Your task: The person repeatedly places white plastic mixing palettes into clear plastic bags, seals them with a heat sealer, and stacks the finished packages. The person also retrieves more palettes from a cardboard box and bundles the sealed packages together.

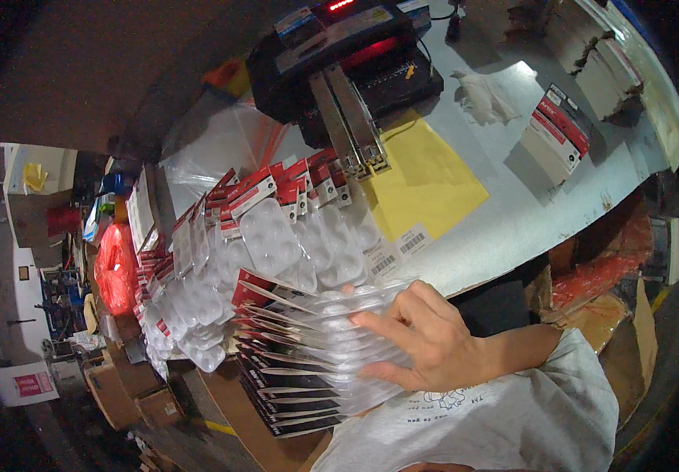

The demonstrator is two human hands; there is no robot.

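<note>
Far left, beyond the bench (pixel 512 212): red plastic bag (pixel 115 267) bulging, contents hidden; cardboard boxes (pixel 131 389) low on the floor, contents not visible.

Next, fanned across the bench edge: blister packs (pixel 276 236) with red-and-white header cards and clear bubble trays, overlapped like shingles, probably so each stays reachable. Bubbles look empty, though too small to be certain.

Centre, pressed against the grey-shirted chest: stack of blister packs (pixel 308 370), cards to the left, clear trays to the right, held on edge and squared up. Right hand (pixel 426 342) laid over the tray side, fingers spread and curled round the stack, thumb beneath, clamping it steady against the body. Left hand out of view; state impossible to tell.

Above the centre: black heat-sealing machine (pixel 347 55) with red indicator light, metal arm reaching down over the fanned packs. Yellow sheet (pixel 430 177) flat beside it, two white label strips (pixel 398 250) at its lower corner.

Right: crumpled white cloth (pixel 483 96), then upright stack of backing cards (pixel 556 134), further card piles (pixel 591 51) at the far edge.
</note>
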